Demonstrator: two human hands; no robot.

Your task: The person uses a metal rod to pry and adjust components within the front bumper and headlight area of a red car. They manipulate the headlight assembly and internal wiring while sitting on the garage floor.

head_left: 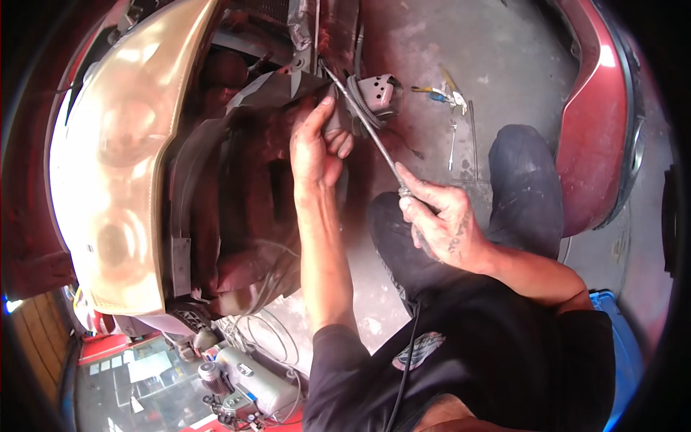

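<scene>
My right hand (448, 223) is closed round the near end of a long, thin metal rod tool (371, 132), whose handle is hidden in my grip. The rod slants up and left, its far tip against the dark front structure of a car, beside a metal upright (308, 32). My left hand (317, 147) has its fingers curled and thumb raised at the edge of a grey panel (331, 119) just below that tip. What the fingers grip there is partly hidden. Right of the rod are a ribbed grey hose (365, 109) and a pale bracket with holes (378, 92).
A large yellowed headlight (119, 173) fills the left side. Pliers-like tools (455, 99), a wrench (453, 146) and a thin rod (473, 140) lie on the concrete floor. A red bumper (594, 122) stands right; an air compressor (252, 381) stands lower left near loose hoses.
</scene>
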